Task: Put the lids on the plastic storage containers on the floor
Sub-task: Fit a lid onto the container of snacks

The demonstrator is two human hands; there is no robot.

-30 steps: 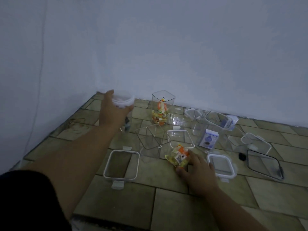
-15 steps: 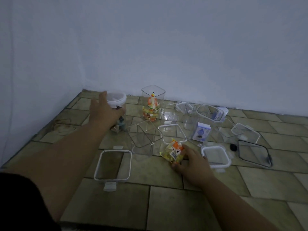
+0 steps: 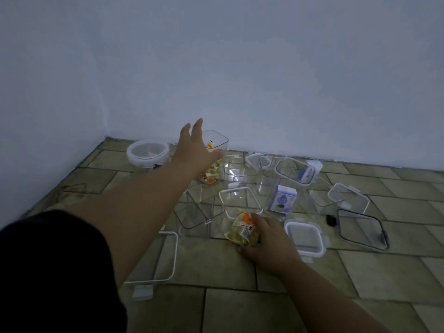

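My left hand point(image 3: 195, 150) is stretched out with fingers spread, in front of a tall clear container point(image 3: 215, 150) that holds orange and yellow packets. A round container with a white lid point(image 3: 147, 153) stands apart to its left. My right hand point(image 3: 265, 240) rests on the floor, gripping a container filled with yellow and orange packets point(image 3: 242, 230). Several open clear containers point(image 3: 197, 212) stand between my hands. Loose lids lie around: a white-rimmed one point(image 3: 305, 236) right of my right hand, a dark-rimmed one point(image 3: 361, 229) farther right, a large white-rimmed one point(image 3: 168, 258) under my left arm.
The floor is tiled in dull green-grey point(image 3: 264, 308). A pale wall point(image 3: 240, 68) runs close behind the containers and meets a side wall at the left corner. A small white and blue carton point(image 3: 283, 200) sits in a container. A small black object point(image 3: 331, 221) lies by the dark-rimmed lid.
My left hand has let go of the round lidded container and moved right, opening in front of the tall container. My right hand stays on the packet-filled container.
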